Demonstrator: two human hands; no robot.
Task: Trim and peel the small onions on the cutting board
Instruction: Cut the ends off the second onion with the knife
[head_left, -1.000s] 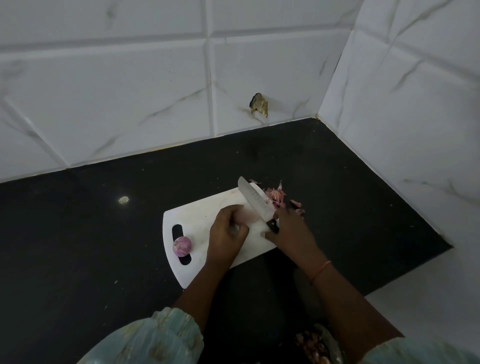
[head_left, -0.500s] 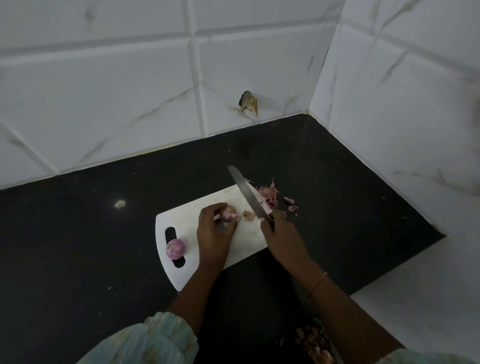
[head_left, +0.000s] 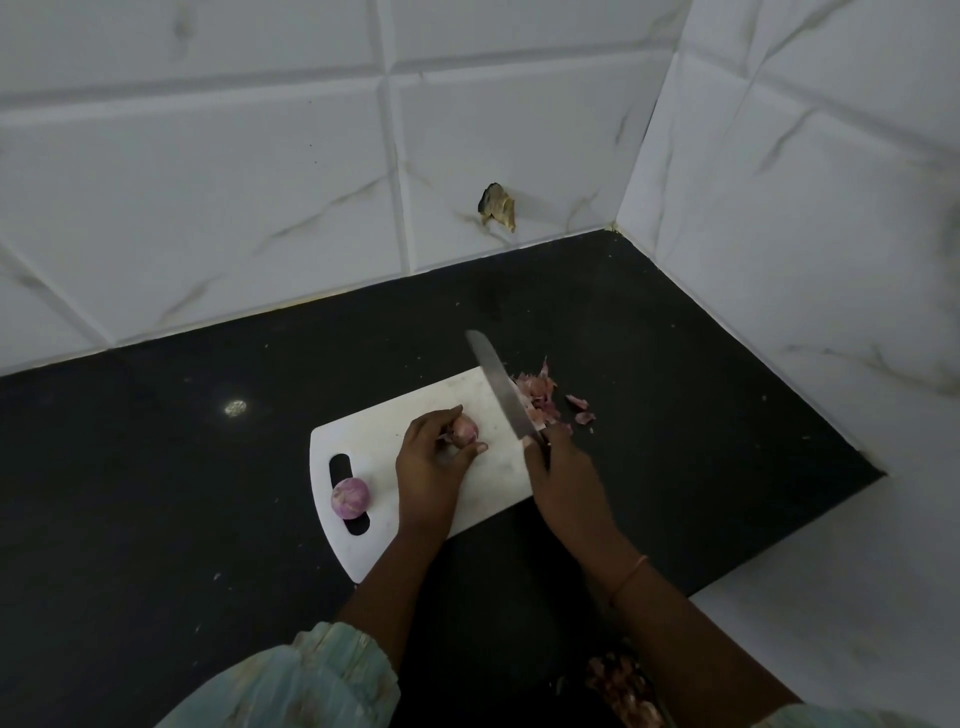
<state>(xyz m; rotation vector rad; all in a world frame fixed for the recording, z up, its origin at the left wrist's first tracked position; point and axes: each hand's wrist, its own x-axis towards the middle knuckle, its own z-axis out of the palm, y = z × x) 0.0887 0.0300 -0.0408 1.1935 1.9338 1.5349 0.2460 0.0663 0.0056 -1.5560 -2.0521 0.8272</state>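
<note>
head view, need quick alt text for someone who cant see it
A person's left hand holds a small onion on a white cutting board while the right hand grips a knife, blade pointing away. A second onion sits by the board's handle slot, with peels at the far corner.

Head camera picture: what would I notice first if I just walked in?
The knife, gripped by the right hand, slants up over the white cutting board. The left hand pinches a small onion mid-board. Another onion sits by the handle slot.
</note>
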